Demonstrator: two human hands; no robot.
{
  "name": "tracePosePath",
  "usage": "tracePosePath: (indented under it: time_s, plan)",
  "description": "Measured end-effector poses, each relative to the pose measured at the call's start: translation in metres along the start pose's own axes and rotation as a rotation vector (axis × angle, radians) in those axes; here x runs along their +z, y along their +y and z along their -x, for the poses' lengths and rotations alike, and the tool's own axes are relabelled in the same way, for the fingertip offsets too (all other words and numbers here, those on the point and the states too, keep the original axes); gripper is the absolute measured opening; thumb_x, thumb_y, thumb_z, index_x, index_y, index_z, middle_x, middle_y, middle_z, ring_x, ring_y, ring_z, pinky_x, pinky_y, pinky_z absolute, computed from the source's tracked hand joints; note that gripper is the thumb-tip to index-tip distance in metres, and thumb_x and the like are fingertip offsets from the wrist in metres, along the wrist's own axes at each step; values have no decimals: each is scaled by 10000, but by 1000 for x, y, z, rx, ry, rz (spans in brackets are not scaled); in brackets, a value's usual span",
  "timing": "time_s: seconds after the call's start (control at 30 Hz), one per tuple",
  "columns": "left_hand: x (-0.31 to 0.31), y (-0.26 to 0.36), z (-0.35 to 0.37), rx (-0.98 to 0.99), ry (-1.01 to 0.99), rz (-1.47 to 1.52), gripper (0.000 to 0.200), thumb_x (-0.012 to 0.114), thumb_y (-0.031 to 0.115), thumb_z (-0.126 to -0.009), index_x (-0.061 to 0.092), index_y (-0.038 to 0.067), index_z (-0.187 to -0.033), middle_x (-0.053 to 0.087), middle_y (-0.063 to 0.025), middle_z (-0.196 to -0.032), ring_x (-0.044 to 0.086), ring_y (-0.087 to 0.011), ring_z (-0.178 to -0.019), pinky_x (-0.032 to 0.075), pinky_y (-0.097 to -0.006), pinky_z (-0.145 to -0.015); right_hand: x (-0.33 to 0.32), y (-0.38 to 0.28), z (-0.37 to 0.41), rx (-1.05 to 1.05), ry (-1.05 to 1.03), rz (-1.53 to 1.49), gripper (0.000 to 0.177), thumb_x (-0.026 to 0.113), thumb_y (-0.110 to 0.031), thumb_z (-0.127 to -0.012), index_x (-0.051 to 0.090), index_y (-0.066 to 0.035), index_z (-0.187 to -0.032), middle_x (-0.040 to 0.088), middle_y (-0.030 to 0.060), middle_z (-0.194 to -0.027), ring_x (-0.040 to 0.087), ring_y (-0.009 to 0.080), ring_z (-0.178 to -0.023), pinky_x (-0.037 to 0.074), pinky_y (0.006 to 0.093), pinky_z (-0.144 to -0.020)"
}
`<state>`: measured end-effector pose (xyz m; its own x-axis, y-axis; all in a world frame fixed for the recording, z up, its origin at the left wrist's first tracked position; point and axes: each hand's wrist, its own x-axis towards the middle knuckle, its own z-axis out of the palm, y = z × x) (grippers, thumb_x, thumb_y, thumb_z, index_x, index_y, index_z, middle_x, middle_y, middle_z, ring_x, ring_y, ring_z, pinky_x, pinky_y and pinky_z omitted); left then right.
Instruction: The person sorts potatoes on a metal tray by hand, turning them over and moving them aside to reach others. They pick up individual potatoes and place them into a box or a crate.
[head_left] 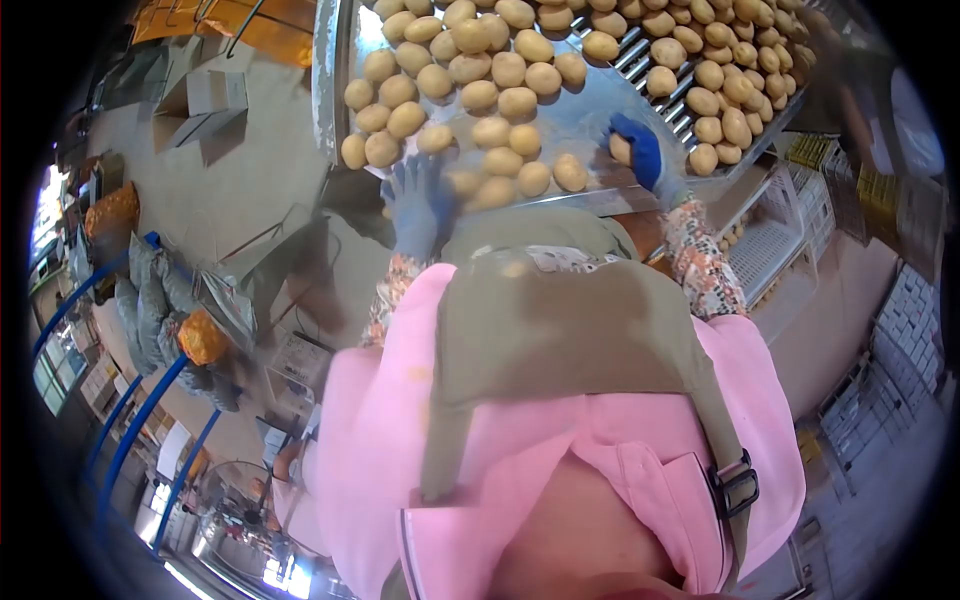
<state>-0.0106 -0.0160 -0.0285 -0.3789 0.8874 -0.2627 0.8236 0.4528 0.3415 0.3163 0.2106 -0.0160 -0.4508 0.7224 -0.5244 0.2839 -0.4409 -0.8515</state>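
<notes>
Many tan potatoes (508, 70) lie on a metal sorting table (600, 98). My left hand (412, 205), in a blue-grey glove, rests at the table's near left edge. Its fingers are spread and point toward the potatoes just beyond; the hand is slightly blurred. In a blue glove, my right hand (645, 158) is curled around one potato (620, 150) over the bare metal near the rollers. Between the two hands, several loose potatoes (533, 178) sit along the front edge, some of them blurred.
Metal rollers (635, 62) cross the table, with more potatoes (735, 88) heaped beyond them at right. A white plastic crate (765, 250) stands below on the right. An open cardboard box (205, 108) is on the floor at left, above filled sacks (150, 300) and blue rails (150, 415).
</notes>
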Motion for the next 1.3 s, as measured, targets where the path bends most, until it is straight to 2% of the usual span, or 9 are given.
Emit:
tracePosePath:
  time_s: [0.1,0.17,0.33,0.4,0.47,0.67,0.9,1.1,1.3]
  plan:
    - [11,-29,40,-77,-26,-223,765,479,545,-902,272,104,-1491,310,-159,-1514,258,-389,-1392,183,-518,-1135,-1,21,1,395,-231,57,369,626,-284,-894,581,-17,-1145,650,140,-1006,630,241,-893,508,347,-809]
    - [13,-31,50,-299,5,146,731,528,472,-904,302,67,-1470,320,-187,-1498,275,-395,-1375,204,-478,-1138,62,-7,26,172,-236,928,506,609,-375,-888,537,-32,-1254,628,221,-1108,618,297,-999,473,384,-905]
    - [3,-34,37,-272,345,72,704,602,394,-883,349,53,-1444,347,-232,-1468,309,-416,-1351,229,-499,-1121,116,-2,-32,-317,-803,768,497,611,-378,-884,548,-57,-1257,631,194,-1096,616,259,-1010,465,372,-890]
    - [-17,-26,15,-200,447,-16,682,629,358,-872,378,44,-1424,389,-252,-1430,362,-431,-1316,274,-511,-1095,137,-210,12,142,-514,755,432,607,-329,-895,560,-53,-1225,637,114,-1032,609,189,-940,480,322,-820]
    - [-35,-14,-21,-140,476,17,662,634,338,-871,394,38,-1410,401,-253,-1416,377,-431,-1304,293,-502,-1085,128,-96,-102,-114,-345,288,424,632,-302,-887,563,-66,-1232,627,67,-999,574,128,-876,484,290,-756]
    - [-81,57,-151,174,520,222,553,645,299,-864,485,39,-1325,442,-243,-1377,414,-416,-1271,345,-475,-1050,109,-80,-120,-556,-30,1693,597,565,-222,-838,410,-167,-1412,293,242,-1498,649,350,-1003,540,450,-764]
    - [-47,114,-188,277,262,128,579,607,393,-875,472,107,-1361,442,-169,-1407,322,-415,-1343,245,-563,-1076,89,-57,-14,-392,-520,1014,588,623,-265,-818,466,-140,-1371,482,202,-1376,584,340,-1098,486,432,-862]
    - [-32,87,-109,292,55,-4,516,579,345,-896,473,112,-1344,457,-135,-1397,326,-406,-1344,220,-621,-1061,30,-96,-78,-153,-65,805,277,576,-337,-874,684,-110,-991,672,109,-790,638,212,-732,492,333,-688]
    - [-35,68,-23,227,141,-74,433,581,218,-885,510,85,-1291,489,-193,-1331,457,-384,-1220,322,-469,-1059,72,-136,-85,-218,-382,1077,414,589,-319,-850,595,-180,-1240,652,131,-1115,641,303,-991,513,399,-862]
